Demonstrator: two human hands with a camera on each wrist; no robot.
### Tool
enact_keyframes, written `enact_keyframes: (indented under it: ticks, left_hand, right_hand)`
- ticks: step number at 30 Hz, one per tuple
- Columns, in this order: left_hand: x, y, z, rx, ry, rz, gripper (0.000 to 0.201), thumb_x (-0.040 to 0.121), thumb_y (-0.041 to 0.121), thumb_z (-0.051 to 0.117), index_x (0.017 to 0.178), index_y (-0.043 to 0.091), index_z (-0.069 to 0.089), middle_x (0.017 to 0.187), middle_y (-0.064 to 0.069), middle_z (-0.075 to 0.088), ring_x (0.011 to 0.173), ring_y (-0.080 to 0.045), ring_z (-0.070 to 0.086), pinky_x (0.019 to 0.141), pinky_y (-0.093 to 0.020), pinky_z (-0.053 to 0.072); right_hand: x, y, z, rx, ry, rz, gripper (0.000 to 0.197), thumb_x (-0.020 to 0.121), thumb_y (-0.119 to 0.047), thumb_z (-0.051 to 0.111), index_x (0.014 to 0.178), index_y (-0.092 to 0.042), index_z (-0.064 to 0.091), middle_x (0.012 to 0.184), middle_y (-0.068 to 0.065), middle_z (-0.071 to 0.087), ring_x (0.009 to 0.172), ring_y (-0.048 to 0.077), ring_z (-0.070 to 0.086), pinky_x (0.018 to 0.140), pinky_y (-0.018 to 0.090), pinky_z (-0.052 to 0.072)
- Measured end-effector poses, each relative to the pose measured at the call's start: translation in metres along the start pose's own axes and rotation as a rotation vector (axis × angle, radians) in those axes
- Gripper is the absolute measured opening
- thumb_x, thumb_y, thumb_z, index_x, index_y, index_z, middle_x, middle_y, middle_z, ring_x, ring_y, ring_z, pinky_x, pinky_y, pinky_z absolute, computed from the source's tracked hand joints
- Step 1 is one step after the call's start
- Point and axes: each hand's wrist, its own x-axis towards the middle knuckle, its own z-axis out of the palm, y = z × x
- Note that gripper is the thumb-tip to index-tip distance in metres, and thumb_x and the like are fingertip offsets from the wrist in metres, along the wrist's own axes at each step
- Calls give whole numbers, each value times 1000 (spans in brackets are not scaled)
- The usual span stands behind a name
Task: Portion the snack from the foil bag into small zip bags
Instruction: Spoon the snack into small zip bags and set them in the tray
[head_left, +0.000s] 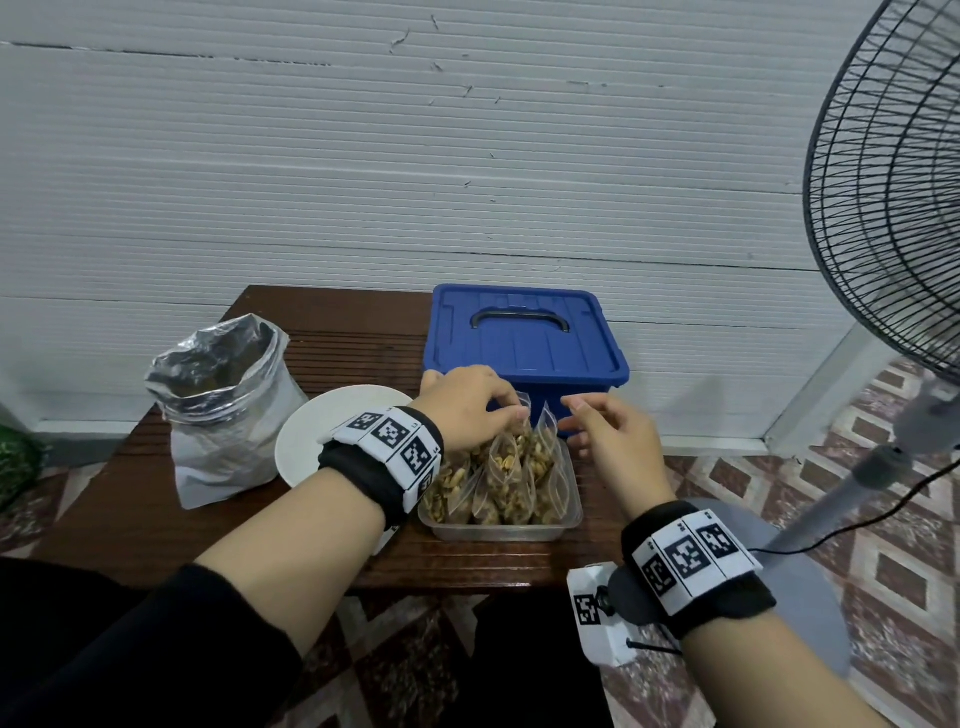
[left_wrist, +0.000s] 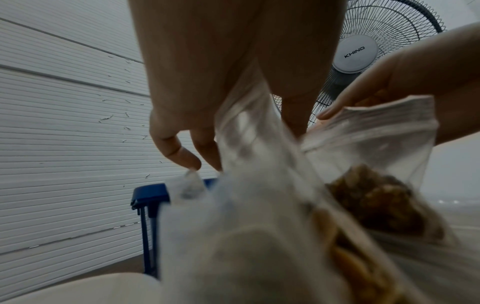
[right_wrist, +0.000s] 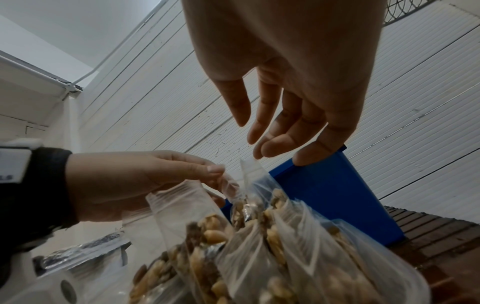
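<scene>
Clear tray (head_left: 501, 530) at the front of the tabletop (head_left: 145, 519), packed with filled zip bags (head_left: 506, 483) standing upright, nuts visible inside. Foil bag (head_left: 223, 410) stands open at the left, well apart from the tray; white plate (head_left: 306, 436) lies between them. Blue box (head_left: 524, 343), lid on, sits just behind the tray.

Left hand (head_left: 467, 405) reaches over the tray, thumb and fingertip pinching the top strip of one bag near the back (right_wrist: 233, 187). Right hand (head_left: 613, 431) hovers just beside, fingers (right_wrist: 272, 131) loose and parted, holding nothing; one fingertip looks close to a neighbouring bag's lip in the left wrist view, contact uncertain.

Step, as judged: settling or lifting a bag among the others, possibly checking its seal. Most portioning looks done.

To do it well:
- keep the pinch on the zip strip, not the thin film below, which will crumple
- steady the neighbours with the free hand so the row does not topple
- run the seal end to end before letting go; whether it is shut cannot be read here
</scene>
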Motion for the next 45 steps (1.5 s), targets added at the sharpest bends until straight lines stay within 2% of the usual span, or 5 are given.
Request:
enact_keyframes:
  ticks: [7, 20, 28, 37, 45]
  left_hand:
    - [0, 0, -4, -38, 39, -14, 25, 99, 46, 41, 111, 38, 61, 105, 14, 59, 107, -10, 53, 92, -38, 26]
    - [-15, -30, -27, -252, 176, -85, 20, 97, 37, 51, 110, 30, 64, 103, 13, 63, 102, -11, 58, 102, -46, 39]
    - [-49, -89, -39, -254, 233, -198, 18, 96, 27, 56, 109, 21, 66, 100, 7, 62, 95, -10, 56, 81, -20, 38]
    - [-66, -134, -13, -215, 38, -271, 34, 89, 29, 67, 120, 18, 61, 120, 1, 63, 104, -13, 58, 84, -26, 47]
    - [-62, -143, 5, 90, -188, -309, 70, 76, 50, 74, 135, 23, 46, 133, -4, 50, 122, -24, 49, 97, -35, 44]
  right_hand:
    - [3, -1, 1, 3, 25, -1, 13, 93, -23, 56, 94, -16, 68, 83, 5, 70, 66, 8, 60, 59, 18, 44]
    - [2, -19, 18, -25, 10, -104, 11, 93, -26, 58, 88, -22, 68, 79, -2, 70, 71, 6, 61, 71, 24, 47]
    - [-10, -36, 59, -101, -54, -202, 11, 92, -28, 59, 88, -24, 68, 83, -5, 70, 84, 10, 65, 82, 34, 54]
    - [-29, -47, 110, -177, -157, -304, 10, 93, -24, 58, 91, -28, 67, 84, -7, 69, 81, 2, 62, 68, 10, 46]
    - [-33, -42, 130, -155, -118, -330, 15, 92, -19, 58, 87, -30, 68, 85, -7, 70, 77, 7, 60, 74, 21, 46]
